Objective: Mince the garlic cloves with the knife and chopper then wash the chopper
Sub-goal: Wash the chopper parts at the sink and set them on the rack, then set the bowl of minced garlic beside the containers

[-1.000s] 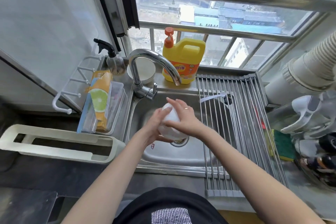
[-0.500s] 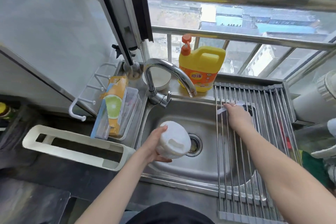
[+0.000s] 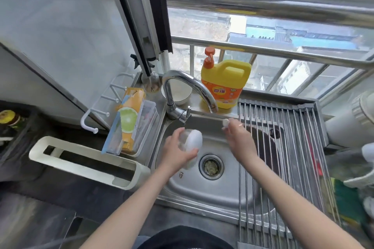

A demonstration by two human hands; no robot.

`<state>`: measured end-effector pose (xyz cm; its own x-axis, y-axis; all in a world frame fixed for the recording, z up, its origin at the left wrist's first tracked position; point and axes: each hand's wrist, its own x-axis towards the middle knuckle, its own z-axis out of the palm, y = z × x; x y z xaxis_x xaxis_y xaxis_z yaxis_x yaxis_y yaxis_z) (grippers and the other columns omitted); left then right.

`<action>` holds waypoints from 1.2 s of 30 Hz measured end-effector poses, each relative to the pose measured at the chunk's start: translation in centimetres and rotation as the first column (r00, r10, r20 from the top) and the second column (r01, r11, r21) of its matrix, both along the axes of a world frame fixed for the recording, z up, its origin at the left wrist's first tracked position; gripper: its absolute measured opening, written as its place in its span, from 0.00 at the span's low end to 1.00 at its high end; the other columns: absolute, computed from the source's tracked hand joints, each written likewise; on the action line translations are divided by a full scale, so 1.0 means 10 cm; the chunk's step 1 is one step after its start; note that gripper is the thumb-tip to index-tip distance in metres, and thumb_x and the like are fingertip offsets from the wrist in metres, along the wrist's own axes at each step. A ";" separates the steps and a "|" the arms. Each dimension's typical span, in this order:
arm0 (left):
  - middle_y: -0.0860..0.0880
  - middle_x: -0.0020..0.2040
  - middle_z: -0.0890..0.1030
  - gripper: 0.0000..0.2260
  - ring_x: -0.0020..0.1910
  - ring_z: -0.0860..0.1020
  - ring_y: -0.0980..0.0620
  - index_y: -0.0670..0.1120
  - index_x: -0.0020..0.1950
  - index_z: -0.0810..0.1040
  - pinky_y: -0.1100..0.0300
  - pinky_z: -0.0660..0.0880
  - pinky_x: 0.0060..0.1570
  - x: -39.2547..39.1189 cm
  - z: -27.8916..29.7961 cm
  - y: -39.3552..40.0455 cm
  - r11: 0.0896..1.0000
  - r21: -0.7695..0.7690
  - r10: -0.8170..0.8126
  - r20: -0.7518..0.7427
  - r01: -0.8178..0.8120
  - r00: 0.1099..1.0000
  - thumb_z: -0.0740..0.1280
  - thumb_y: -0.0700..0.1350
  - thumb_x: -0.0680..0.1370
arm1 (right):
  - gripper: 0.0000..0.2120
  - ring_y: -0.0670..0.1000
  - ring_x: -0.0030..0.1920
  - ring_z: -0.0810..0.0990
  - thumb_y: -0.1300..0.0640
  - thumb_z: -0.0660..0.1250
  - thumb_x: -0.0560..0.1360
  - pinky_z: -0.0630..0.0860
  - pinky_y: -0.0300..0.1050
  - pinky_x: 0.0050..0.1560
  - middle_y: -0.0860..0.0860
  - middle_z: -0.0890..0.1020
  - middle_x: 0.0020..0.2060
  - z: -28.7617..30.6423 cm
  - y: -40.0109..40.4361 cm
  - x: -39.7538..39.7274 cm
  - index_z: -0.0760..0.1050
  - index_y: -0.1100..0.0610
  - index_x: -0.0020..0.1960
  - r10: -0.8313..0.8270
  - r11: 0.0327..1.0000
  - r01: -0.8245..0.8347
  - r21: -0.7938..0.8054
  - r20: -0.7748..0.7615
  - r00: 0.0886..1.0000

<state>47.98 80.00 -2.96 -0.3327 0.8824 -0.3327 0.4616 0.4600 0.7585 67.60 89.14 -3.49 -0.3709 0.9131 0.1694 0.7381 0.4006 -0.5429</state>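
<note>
- Left hand [image 3: 175, 150] grips the white chopper [image 3: 191, 142], fingers wrapped round its body, held over the steel sink [image 3: 218, 194], left of the drain [image 3: 211, 166].
- Chopper looks tilted, domed white side facing right; edges motion-blurred, details not readable.
- Right hand [image 3: 239, 139] pinches a small white piece [image 3: 225, 122] at its fingertips, raised near the sink's far edge, just right of the faucet spout [image 3: 202, 91]. What the piece is, can't tell.
- Ring shows on one right-hand finger.
- Hands apart, chopper and small piece not touching.
- No water stream visible from the faucet.
- Roll-up drying rack [image 3: 283, 147] covers the right part of the sink; right forearm crosses above its left rods.
- Yellow detergent jug [image 3: 224, 85] with orange pump stands on the far ledge behind the faucet, window behind it.
- White bowl [image 3: 178, 93] sits behind the faucet neck.
- Clear tray with an orange lime-print box [image 3: 129, 121] sits left of the sink.
- White slotted holder [image 3: 85, 163] lies on the dark counter, near left.
- Green sponge [image 3: 344, 192] at right edge, partly hidden.
</note>
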 end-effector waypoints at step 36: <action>0.45 0.38 0.84 0.24 0.36 0.82 0.46 0.46 0.52 0.81 0.53 0.77 0.28 -2.21 0.99 -3.81 0.325 -0.179 0.753 0.643 -0.929 0.139 0.59 0.64 0.76 | 0.21 0.57 0.57 0.75 0.48 0.54 0.73 0.73 0.55 0.55 0.52 0.75 0.57 1.06 -3.49 -3.77 0.74 0.43 0.64 0.903 0.426 -0.896 0.124 -0.116 0.413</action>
